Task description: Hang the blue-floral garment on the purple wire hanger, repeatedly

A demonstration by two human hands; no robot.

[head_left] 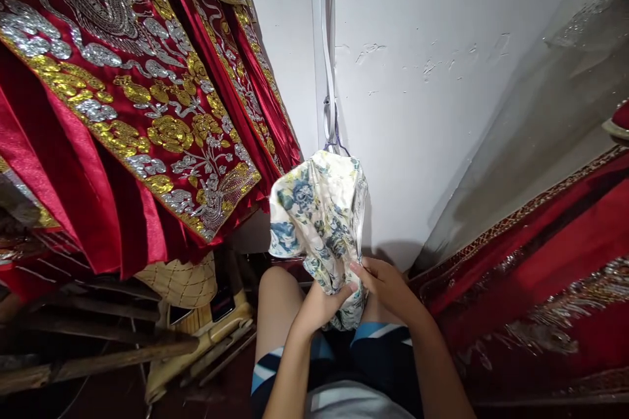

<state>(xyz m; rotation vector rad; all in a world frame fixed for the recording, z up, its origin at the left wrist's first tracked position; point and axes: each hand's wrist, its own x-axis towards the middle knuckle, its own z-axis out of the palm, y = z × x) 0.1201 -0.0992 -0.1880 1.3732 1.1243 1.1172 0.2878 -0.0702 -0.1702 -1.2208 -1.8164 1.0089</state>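
Observation:
A short-sleeved floral top [319, 216], cream with blue and green flowers, hangs in front of me. The hook and part of a thin, dark purple clothes hanger [339, 143] show above its neck. My left hand [324, 309] is closed on the lower part of the cloth, thumb on the near side and most fingers hidden behind. From the right, my right hand [381, 280] pinches the lower right side of the same top. Both hands are close together, just above my lap. The bottom of the top is bunched between them.
A pale strap or pipe [324, 33] runs down the white wall [442, 26] to the hanger. Red cloth with gold and silver sequins [167, 124] hangs at left, above a wooden chair or frame [196, 353]. More red beaded cloth [565, 255] fills the right side.

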